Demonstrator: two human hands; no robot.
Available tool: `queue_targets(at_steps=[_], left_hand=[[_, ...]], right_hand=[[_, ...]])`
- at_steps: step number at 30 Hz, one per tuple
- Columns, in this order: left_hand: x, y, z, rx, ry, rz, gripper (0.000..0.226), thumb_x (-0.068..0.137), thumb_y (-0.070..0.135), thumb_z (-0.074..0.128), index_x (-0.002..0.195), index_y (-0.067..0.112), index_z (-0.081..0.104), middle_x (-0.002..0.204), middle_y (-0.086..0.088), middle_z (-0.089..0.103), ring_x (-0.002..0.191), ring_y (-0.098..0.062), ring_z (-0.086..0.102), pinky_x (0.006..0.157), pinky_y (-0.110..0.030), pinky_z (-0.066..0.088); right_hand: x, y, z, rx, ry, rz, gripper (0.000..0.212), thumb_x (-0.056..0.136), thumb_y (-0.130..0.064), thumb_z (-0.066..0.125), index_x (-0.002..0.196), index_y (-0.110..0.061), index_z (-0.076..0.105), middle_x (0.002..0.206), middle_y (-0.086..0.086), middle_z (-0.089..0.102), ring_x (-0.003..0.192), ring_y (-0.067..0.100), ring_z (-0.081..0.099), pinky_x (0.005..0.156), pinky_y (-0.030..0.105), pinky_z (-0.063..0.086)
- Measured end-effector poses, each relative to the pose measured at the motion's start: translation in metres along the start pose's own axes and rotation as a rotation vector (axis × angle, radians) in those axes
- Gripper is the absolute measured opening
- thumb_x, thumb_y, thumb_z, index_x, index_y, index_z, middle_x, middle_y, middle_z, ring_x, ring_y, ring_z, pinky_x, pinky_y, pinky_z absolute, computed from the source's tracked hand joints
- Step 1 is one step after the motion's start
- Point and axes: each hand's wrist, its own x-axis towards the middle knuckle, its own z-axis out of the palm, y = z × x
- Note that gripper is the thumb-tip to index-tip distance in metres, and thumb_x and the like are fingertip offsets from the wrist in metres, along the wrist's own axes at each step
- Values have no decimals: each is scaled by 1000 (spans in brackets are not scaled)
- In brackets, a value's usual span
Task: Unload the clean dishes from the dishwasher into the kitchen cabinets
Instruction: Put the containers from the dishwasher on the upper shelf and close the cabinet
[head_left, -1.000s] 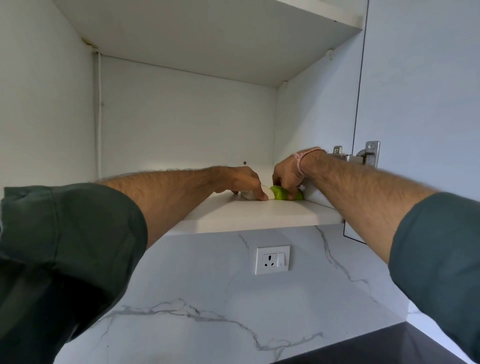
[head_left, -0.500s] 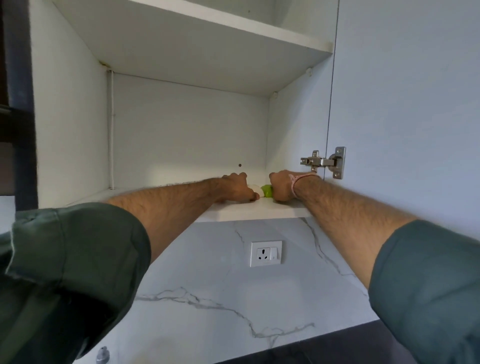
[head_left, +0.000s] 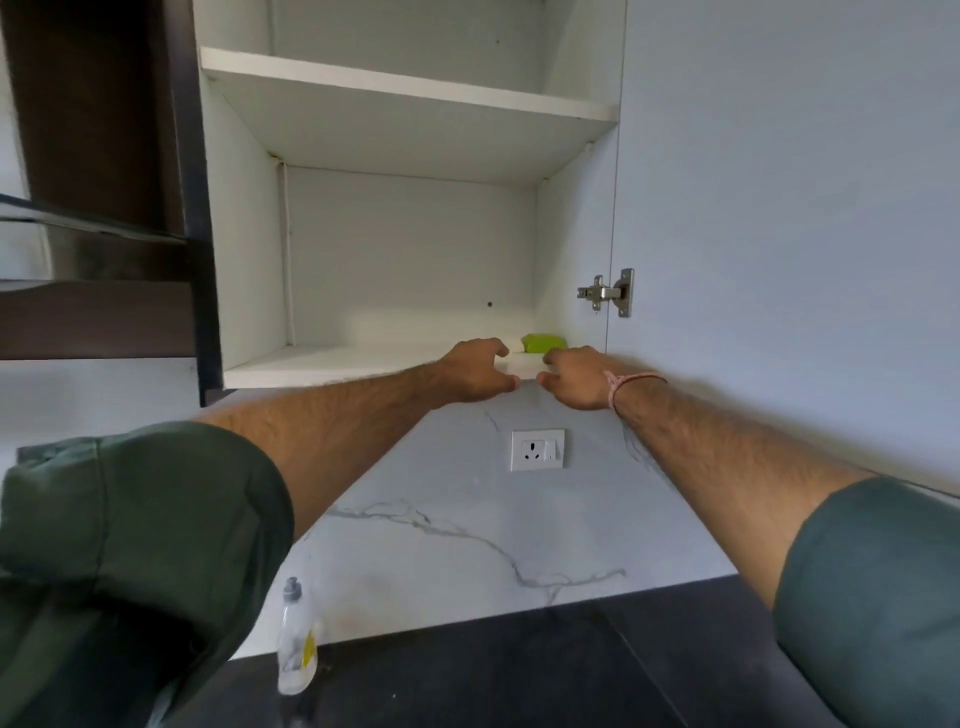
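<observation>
A green dish (head_left: 543, 342) lies on the bottom shelf (head_left: 332, 364) of the open white wall cabinet, at the right rear, with a white dish (head_left: 515, 344) beside it on its left. My left hand (head_left: 477, 370) and my right hand (head_left: 574, 375) hover at the shelf's front edge, a little in front of the dishes. Both hands have loosely curled fingers and hold nothing.
The upper shelf (head_left: 405, 93) is bare. The open cabinet door (head_left: 779, 234) stands on the right with its hinge (head_left: 608, 292). A marble backsplash carries a wall socket (head_left: 537, 449). A clear soap bottle (head_left: 296, 639) stands on the dark counter (head_left: 519, 670). Dark shelving (head_left: 98, 260) is at left.
Both hands have let go of the green and white dishes and drawn back from the rear of the shelf to its front edge. The view has pulled back.
</observation>
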Motion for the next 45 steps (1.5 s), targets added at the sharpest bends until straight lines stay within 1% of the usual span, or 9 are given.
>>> queue_targets(at_steps=[3,7,12,17,22,30,36,39,45], left_hand=[[-33,11,9,67,-49,36,68,89,41,67,148,18,42,153,-5,40,139,-23,37,112,-31,33],[-76,27,17,85,-136,72,71,89,44,66,150,20,39,158,-3,33,144,-23,30,118,-36,25],[-126,45,30,48,-237,137,70,88,42,68,148,18,41,151,-6,43,135,-25,43,111,-39,38],[-189,67,63,17,-307,255,68,90,44,65,148,19,40,155,-4,39,140,-25,37,115,-43,34],[-264,98,116,-24,-457,357,69,86,47,66,146,22,42,150,-4,46,135,-27,44,110,-44,41],[-399,193,197,-124,-672,542,71,85,44,70,146,19,43,152,-3,44,139,-24,41,114,-47,35],[-505,274,248,-143,-825,661,65,88,37,72,144,17,46,149,-5,47,132,-24,49,110,-39,40],[-561,313,271,-146,-902,703,62,89,35,71,143,16,47,148,-4,48,127,-23,54,100,-31,44],[-679,386,326,-98,-1044,737,57,91,39,68,141,19,49,150,-3,46,136,-24,44,112,-40,37]], right_hand=[[-37,-4,0,17,-10,16,41,98,-41,41,123,-10,51,125,17,58,108,31,56,84,35,45],[-95,-14,-5,20,-47,79,55,97,-45,39,140,-12,41,142,15,48,125,32,48,101,42,42],[-176,-24,-13,0,-105,187,59,98,-49,37,147,-15,35,151,11,39,134,30,41,109,44,36],[-284,-42,-8,33,-132,334,57,99,-47,38,147,-16,33,152,8,38,133,28,42,110,41,36],[-407,-52,15,50,-227,543,60,97,-48,42,148,-17,32,152,8,38,133,30,44,108,44,39],[-616,-60,22,81,-292,838,61,98,-41,46,150,-15,29,155,7,33,139,28,36,114,42,32],[-769,-68,17,143,-296,1103,58,96,-37,51,146,-14,35,149,10,40,132,31,43,109,43,37],[-844,-70,20,191,-308,1214,55,95,-34,50,144,-14,37,145,11,44,128,31,47,107,43,40],[-984,-67,35,282,-356,1316,55,95,-31,51,144,-12,36,144,13,44,128,32,46,105,44,41]])
